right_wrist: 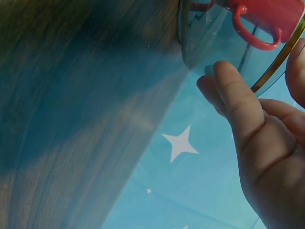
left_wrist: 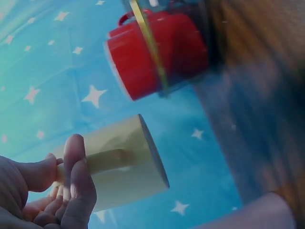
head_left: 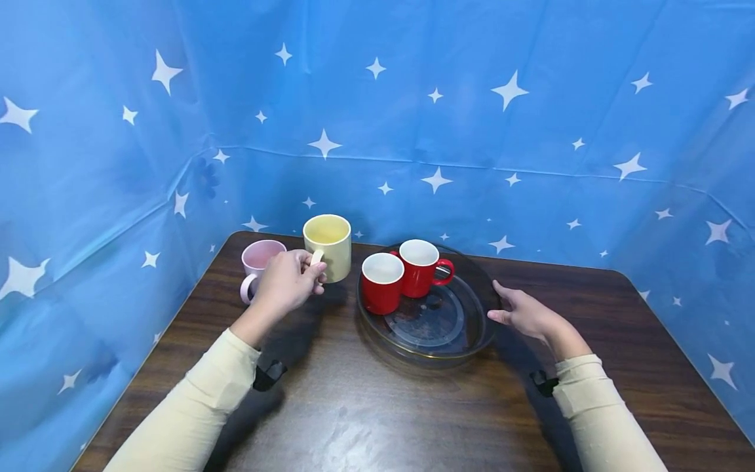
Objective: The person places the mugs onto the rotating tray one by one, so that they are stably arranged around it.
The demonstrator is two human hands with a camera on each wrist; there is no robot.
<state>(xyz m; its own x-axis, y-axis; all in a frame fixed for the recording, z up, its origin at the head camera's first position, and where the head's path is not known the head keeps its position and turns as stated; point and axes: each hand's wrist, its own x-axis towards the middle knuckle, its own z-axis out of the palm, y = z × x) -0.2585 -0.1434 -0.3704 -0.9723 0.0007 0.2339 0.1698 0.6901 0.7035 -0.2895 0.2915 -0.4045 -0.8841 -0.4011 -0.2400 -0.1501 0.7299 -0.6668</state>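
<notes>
My left hand (head_left: 290,278) pinches the handle of a pale yellow mug (head_left: 337,257). The mug is upright, held just above the table left of a clear glass bowl (head_left: 426,354); in the left wrist view, thumb and fingers wrap the handle of the yellow mug (left_wrist: 138,179). Inside the bowl two red mugs with white insides stand side by side, one front left (head_left: 382,292), one behind it (head_left: 417,275). At the bowl's right side my right hand (head_left: 527,314) has its fingers extended along the outer wall, thumb near the rim. The right wrist view shows these fingers (right_wrist: 236,95) straight.
A pink mug (head_left: 253,259) stands at the table's left edge, partly hidden behind my left hand. The dark wooden table (head_left: 354,406) has rounded back corners. Blue cloth with white stars (head_left: 413,118) hangs along the back and sides.
</notes>
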